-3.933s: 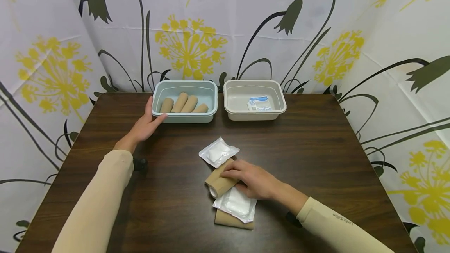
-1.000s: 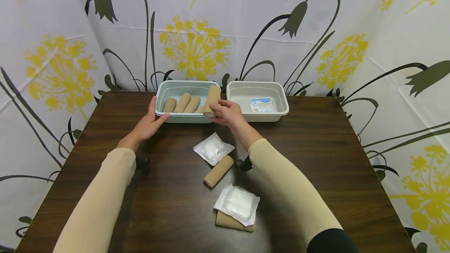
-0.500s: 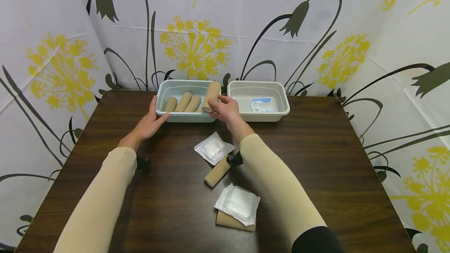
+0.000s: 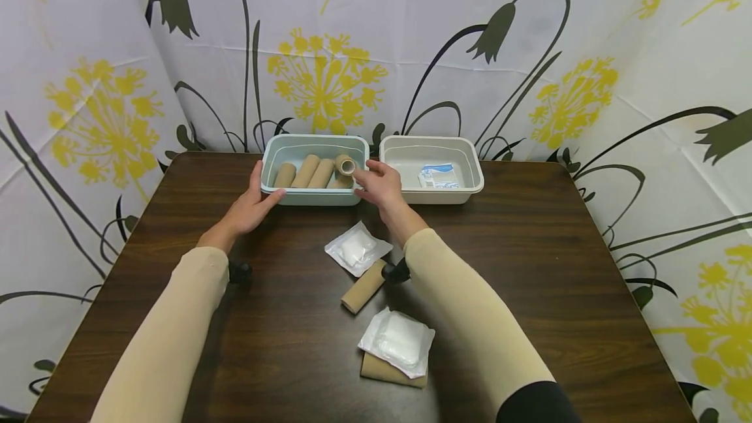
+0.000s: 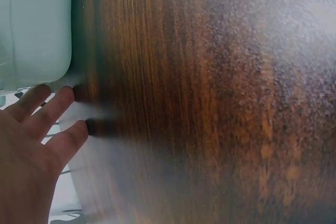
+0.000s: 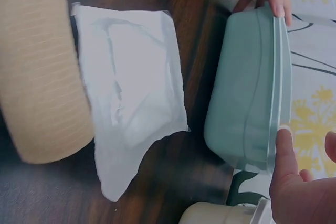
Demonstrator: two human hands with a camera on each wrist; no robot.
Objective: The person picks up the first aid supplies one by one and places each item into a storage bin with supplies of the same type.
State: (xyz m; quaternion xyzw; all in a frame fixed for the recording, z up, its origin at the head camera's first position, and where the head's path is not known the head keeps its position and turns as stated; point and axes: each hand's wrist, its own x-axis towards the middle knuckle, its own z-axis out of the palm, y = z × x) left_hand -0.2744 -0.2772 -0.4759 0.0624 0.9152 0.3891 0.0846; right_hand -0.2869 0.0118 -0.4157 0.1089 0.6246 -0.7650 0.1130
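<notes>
Against the left end of a light blue plastic box (image 4: 317, 198) rests my left hand (image 4: 241, 211), its thumb along the front rim and its fingers on the side, straight and spread. Several tan bandage rolls (image 4: 305, 172) lie inside. At the box's right end, another bandage roll (image 4: 341, 161) sits tilted on top, its white-cored end facing up. My right hand (image 4: 382, 187) is right beside that end, fingers extended; in the right wrist view its thumb (image 6: 284, 150) touches the box rim. The far side of the roll is hidden.
To the right stands a beige box (image 4: 431, 196) holding a white-and-blue packet (image 4: 439, 175). On the dark wooden table (image 4: 282, 325) lie a white gauze packet (image 4: 357, 248), a loose bandage roll (image 4: 364, 287) and another gauze packet (image 4: 399, 341) over a tan roll (image 4: 390, 371). A patterned curtain hangs behind.
My right hand has carried a bandage roll from the table pile to the blue box. The roll has since lowered into the box and tipped, apart from my grip. My left hand stays put.
</notes>
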